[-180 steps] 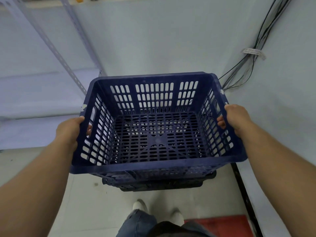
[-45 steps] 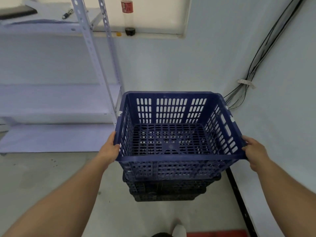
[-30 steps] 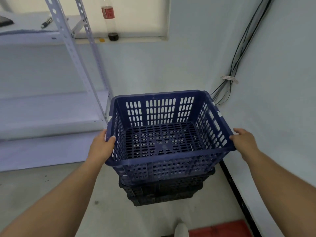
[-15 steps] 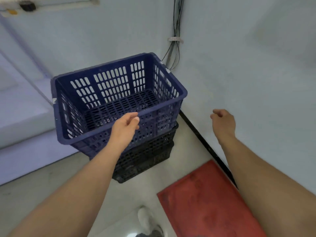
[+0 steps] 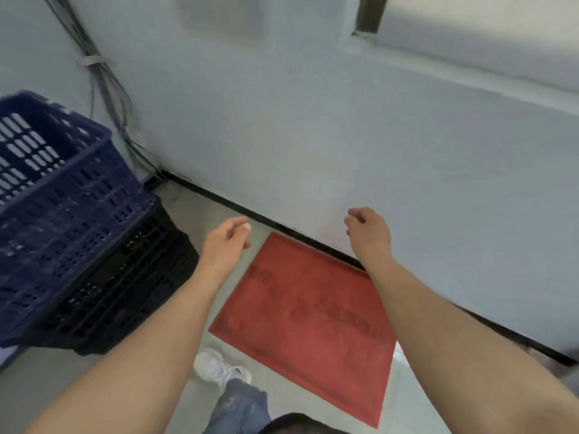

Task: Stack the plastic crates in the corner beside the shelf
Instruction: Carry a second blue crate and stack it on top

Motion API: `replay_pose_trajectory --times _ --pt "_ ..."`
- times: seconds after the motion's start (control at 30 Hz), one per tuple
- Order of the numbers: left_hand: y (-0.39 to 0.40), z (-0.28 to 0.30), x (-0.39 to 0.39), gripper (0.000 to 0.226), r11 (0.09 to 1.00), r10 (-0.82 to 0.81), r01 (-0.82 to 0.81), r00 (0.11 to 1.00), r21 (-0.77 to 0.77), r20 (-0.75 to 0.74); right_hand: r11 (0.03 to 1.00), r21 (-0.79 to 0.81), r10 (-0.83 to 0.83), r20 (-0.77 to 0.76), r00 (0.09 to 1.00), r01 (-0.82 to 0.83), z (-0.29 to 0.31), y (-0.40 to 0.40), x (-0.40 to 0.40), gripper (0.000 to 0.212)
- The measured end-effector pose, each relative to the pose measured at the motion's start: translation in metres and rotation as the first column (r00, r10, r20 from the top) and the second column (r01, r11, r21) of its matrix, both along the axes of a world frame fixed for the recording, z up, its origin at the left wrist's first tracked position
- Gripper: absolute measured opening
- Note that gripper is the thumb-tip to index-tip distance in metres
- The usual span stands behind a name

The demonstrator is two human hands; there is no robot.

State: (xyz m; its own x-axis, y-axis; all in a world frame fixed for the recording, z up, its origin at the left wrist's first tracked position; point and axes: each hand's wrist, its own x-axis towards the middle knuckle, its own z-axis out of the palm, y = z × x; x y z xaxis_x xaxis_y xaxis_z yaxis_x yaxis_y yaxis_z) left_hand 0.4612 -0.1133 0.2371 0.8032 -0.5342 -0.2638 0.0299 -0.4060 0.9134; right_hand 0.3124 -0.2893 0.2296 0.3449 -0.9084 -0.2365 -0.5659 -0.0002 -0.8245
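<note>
Both hands had let go: left hand (image 5: 226, 242) and right hand (image 5: 369, 234) hung released, mid-frame. Blue crate (image 5: 59, 208) sat on black crates (image 5: 125, 283), left edge; slightly skewed, I judged it might slip.

Soft, even indoor light, faint shadows, motion blur throughout, and wide-angle bending at the edges.

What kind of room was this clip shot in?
Probably a storeroom or utility corner: stacked perforated plastic crates, a blue crate on a black crate, a bundle of exposed cables running down the bare pale wall, and a red floor mat on plain flooring.
</note>
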Motion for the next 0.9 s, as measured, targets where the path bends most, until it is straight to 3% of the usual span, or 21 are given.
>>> replay_pose_trajectory --times 0.23,0.47,0.73,0.9 --pt "-0.089 -0.006 -0.138 0.02 0.963 -0.269 0.267 0.962 -0.043 -0.049 0.958 0.015 -0.287 0.02 0.958 0.286 0.007 -0.031 -0.181 0.031" --pt "-0.155 -0.007 -0.236 0.017 0.864 -0.504 0.503 0.863 -0.023 -0.034 0.846 0.059 -0.531 -0.002 0.848 0.53 -0.001 -0.047 -0.303 0.032" --pt "-0.228 -0.022 -0.333 0.023 0.745 -0.663 0.666 0.745 0.036 -0.071 0.699 0.042 -0.713 -0.041 0.7 0.714 -0.015 -0.056 -0.412 0.026" --pt "-0.275 -0.032 -0.398 0.031 0.687 -0.722 0.727 0.683 0.013 -0.111 0.592 0.034 -0.802 -0.076 0.592 0.805 -0.016 -0.08 -0.482 0.038"
